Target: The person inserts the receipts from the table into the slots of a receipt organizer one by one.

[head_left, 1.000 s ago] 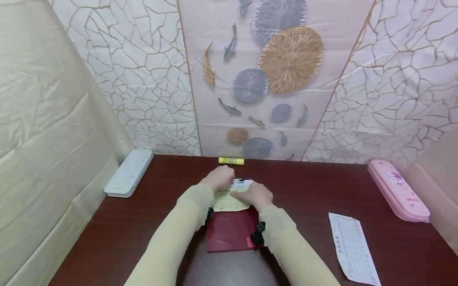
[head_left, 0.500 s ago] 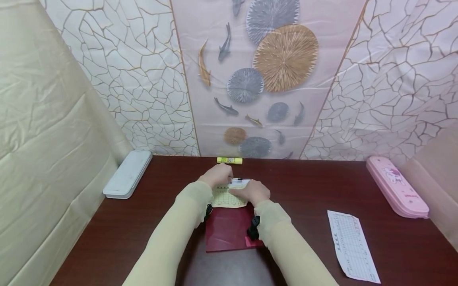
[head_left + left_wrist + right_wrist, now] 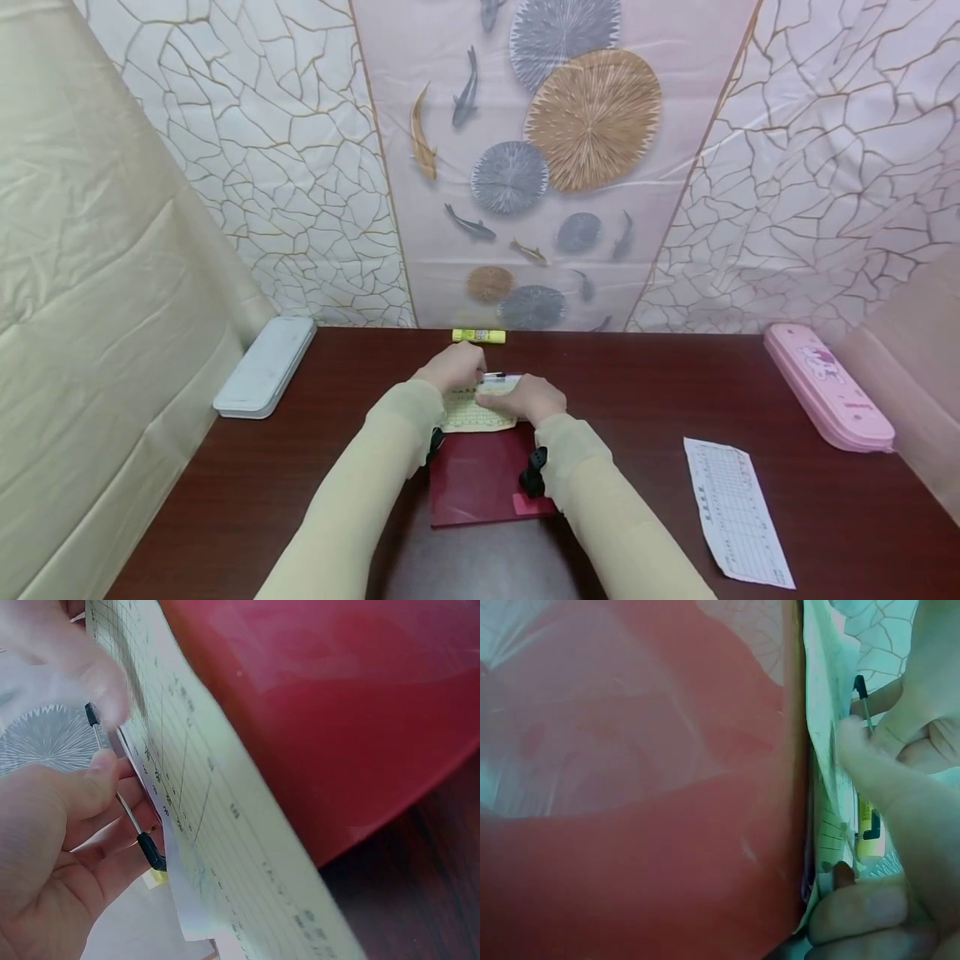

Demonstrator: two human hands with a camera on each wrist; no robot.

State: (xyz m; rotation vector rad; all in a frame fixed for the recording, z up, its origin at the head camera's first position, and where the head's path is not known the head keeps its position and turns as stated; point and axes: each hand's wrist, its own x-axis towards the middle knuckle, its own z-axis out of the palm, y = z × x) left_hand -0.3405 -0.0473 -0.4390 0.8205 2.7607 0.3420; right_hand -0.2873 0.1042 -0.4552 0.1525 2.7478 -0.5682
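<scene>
In front of me a glossy dark red folder (image 3: 480, 483) lies on the table, its far edge carrying a clip with a thin metal wire lever (image 3: 129, 814) tipped in black. My left hand (image 3: 456, 367) pinches that lever between thumb and fingers. A yellowish printed form sheet (image 3: 478, 417) lies across the folder's far end. My right hand (image 3: 534, 398) holds the sheet by its far right part, thumb on top and fingers curled behind the edge. In the left wrist view the sheet stands tilted beside the red cover. The clip's jaw is hidden behind paper and fingers.
A yellow glue stick (image 3: 478, 337) lies at the table's back edge. A white case (image 3: 266, 367) is at the far left, a pink pencil case (image 3: 828, 387) at the far right. Another printed slip (image 3: 738, 512) lies at the right front. Patterned cloth hangs behind the table.
The sheet and my right hand have shifted slightly toward the back, showing more of the red folder. My left hand keeps its pinch on the lever. The head view has swung slightly.
</scene>
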